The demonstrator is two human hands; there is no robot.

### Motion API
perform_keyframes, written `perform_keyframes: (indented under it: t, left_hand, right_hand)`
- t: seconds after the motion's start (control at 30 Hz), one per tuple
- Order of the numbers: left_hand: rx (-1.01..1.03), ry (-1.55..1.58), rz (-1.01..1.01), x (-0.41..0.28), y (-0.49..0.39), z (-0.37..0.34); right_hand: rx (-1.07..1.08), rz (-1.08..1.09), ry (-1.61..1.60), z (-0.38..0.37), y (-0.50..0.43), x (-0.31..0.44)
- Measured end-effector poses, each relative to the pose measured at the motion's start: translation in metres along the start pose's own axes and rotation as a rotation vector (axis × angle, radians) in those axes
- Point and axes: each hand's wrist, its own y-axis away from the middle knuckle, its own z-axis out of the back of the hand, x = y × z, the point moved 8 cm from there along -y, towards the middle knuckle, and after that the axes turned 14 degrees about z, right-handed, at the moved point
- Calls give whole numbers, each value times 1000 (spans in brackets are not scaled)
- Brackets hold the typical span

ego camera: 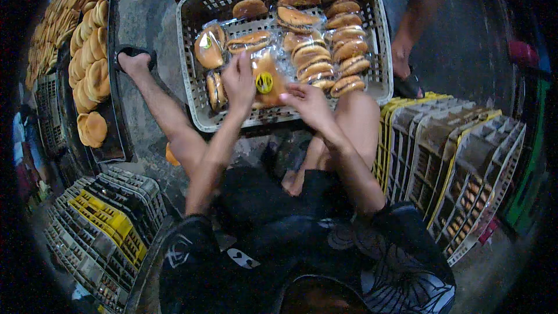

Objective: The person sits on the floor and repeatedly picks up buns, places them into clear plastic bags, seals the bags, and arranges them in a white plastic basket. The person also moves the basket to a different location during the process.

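Note:
A white plastic basket [388, 65] lies before me with several buns in clear plastic bags. Its right half has two rows of bagged buns [311, 59] standing on edge, and a few more are at the left. One bagged bun with a yellow label [264, 83] is flat between my hands. My left hand [239, 81] is blurred at its left side, fingers pointing up the basket. At its lower right, the fingers of my right hand [305, 100] are bent at the bag's edge. Whether either hand grips the bag is hard to tell.
Unwrapped round buns [91, 61] lie on a dark tray [114, 118] at the left, with more beyond. Stacked plastic crates [104, 227] stand at the lower left, others [440, 153] at the right. Another person's leg [412, 26] is beside the basket's right side.

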Motion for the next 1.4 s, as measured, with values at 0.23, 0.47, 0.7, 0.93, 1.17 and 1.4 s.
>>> perform_keyframes:
  t: [0.23, 0.47, 0.7, 0.93, 1.17, 1.4]
  left_hand:
    - [222, -811, -655, -5, -161, -96]
    - [-208, -1156, -764, 40, -191, -115]
    - [-249, -934, -507, -9, -130, -44]
    - [55, -361, -801, -61, 145, 26]
    - [514, 536, 375, -10, 230, 34]
    - [783, 749, 400, -27, 256, 40]
  right_hand:
    - [-42, -262, -236, 25, 14, -45]
    - [-4, -195, -62, 2, 7, -48]
    - [54, -116, -145, 10, 0, -32]
    - [76, -84, -722, 14, 58, 72]
    - [9, 418, 24, 20, 156, 126]
    - [-103, 206, -58, 58, 195, 156]
